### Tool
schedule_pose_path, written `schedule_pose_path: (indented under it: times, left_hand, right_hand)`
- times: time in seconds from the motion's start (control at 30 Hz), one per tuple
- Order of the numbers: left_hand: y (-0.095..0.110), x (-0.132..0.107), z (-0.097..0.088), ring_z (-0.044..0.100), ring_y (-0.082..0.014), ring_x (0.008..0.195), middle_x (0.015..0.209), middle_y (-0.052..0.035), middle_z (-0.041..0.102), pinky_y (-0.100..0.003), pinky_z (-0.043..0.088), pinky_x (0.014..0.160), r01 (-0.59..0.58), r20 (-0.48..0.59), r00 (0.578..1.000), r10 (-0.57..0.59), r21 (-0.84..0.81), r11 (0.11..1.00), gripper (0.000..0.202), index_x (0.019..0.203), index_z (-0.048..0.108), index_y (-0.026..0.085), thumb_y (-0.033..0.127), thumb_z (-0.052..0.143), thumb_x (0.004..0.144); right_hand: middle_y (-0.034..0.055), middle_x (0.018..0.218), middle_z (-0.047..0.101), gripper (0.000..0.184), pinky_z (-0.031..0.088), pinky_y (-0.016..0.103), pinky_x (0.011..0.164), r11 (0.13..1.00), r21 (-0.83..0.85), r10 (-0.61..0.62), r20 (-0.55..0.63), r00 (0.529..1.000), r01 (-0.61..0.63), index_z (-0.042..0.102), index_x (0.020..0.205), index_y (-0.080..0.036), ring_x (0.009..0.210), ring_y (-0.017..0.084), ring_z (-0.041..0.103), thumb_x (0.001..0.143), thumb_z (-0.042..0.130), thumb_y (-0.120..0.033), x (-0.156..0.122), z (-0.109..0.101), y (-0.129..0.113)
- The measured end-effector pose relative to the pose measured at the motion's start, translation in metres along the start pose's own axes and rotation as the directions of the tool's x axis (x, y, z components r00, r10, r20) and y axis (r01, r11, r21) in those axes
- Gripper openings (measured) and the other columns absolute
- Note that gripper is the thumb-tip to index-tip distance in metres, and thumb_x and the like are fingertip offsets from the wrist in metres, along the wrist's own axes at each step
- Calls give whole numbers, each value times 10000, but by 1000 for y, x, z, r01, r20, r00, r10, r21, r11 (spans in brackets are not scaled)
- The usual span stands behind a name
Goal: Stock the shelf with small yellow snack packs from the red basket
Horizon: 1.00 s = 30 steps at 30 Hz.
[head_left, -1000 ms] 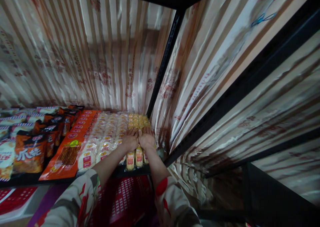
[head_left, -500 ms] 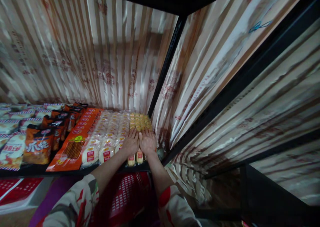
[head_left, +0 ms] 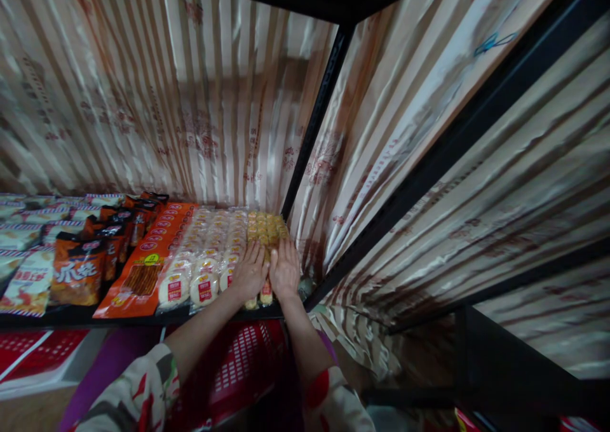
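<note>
Both of my hands lie flat, side by side, over rows of small yellow wrapped snacks (head_left: 265,223) at the right end of a black shelf. My left hand (head_left: 251,268), fingers stretched forward, rests across these snacks and the edge of the neighbouring row. Beside it, my right hand (head_left: 284,270) has its fingers extended on the outermost snacks, with the thumbs close together. Left of my hands stand rows of round white crackers (head_left: 205,283) in clear wrappers with red labels. The parts of the snacks under my palms are hidden.
Flat orange packets (head_left: 138,273), orange-and-black bags (head_left: 79,272) and white snack bags (head_left: 29,279) fill the shelf leftward. A black post (head_left: 319,117) rises behind the right corner, before striped curtains (head_left: 214,89). Below the shelf is a red perforated basket (head_left: 238,362).
My right hand has slid slightly forward and right, and my left hand has shifted a little forward. Both stay flat on the snacks. The view has moved slightly.
</note>
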State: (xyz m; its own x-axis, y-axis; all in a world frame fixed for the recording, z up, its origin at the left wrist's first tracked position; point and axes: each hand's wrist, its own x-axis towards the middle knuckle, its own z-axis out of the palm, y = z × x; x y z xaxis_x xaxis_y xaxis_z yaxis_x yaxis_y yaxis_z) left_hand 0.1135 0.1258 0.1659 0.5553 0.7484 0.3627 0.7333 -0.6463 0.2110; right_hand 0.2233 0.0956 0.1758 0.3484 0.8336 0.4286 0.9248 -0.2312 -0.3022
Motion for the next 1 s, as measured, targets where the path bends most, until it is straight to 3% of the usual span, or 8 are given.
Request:
schedule_pose_path:
  times: [0.13, 0.27, 0.4, 0.67, 0.87, 1.0]
  left_hand:
    - [16, -46, 1, 125, -240, 1378, 1473, -151, 226, -454, 261, 1097, -8, -101, 995, 0, -77, 997, 497, 1364, 313, 72, 258, 293, 903]
    - [26, -98, 15, 165, -246, 1369, 1450, -158, 282, -452, 293, 1082, -52, -135, 990, 41, -84, 995, 512, 1363, 326, 86, 197, 324, 864]
    - [26, -129, 29, 199, -243, 1360, 1439, -160, 305, -433, 365, 1039, 6, -128, 992, -19, -101, 995, 552, 1376, 307, 105, 133, 336, 826]
    - [25, -142, 41, 303, -264, 1321, 1401, -165, 375, -457, 411, 999, 66, -97, 993, -73, -80, 995, 509, 1275, 448, 127, 68, 373, 775]
    - [24, -137, 42, 339, -271, 1301, 1373, -190, 402, -448, 402, 1012, 61, -98, 993, -68, -76, 995, 459, 1254, 463, 86, 86, 351, 809]
    - [25, -134, 41, 336, -265, 1302, 1360, -179, 418, -453, 404, 1012, 60, -95, 993, -67, -80, 995, 469, 1251, 462, 96, 67, 337, 801]
  right_hand:
    - [147, 1470, 237, 548, 210, 429, 1093, 997, 73, -6, -85, 996, 12, 281, 1384, -31, 1378, 213, 116, 931, 176, -322, -45, 2, 9]
    - [175, 1483, 175, 543, 232, 450, 1086, 992, 123, 3, -98, 995, 9, 246, 1391, -21, 1384, 221, 77, 929, 194, -301, -90, 13, 19]
    - [154, 1499, 122, 548, 237, 471, 1080, 990, 140, -24, -68, 997, 33, 169, 1421, -60, 1387, 234, 41, 918, 219, -269, -108, 22, 25]
    - [156, 1509, 20, 612, 210, 507, 1072, 986, 164, 31, -70, 997, -19, 54, 1437, -78, 1384, 266, -17, 906, 264, -300, -104, 32, 24]
    - [194, 1498, 57, 634, 200, 455, 1088, 985, 166, 63, -61, 996, -52, 114, 1415, -4, 1383, 248, -42, 898, 301, -319, -105, 37, 28]
    - [185, 1498, 78, 600, 208, 461, 1082, 985, 162, 73, -49, 996, -64, 173, 1411, -27, 1384, 253, -9, 906, 286, -330, -105, 40, 30]
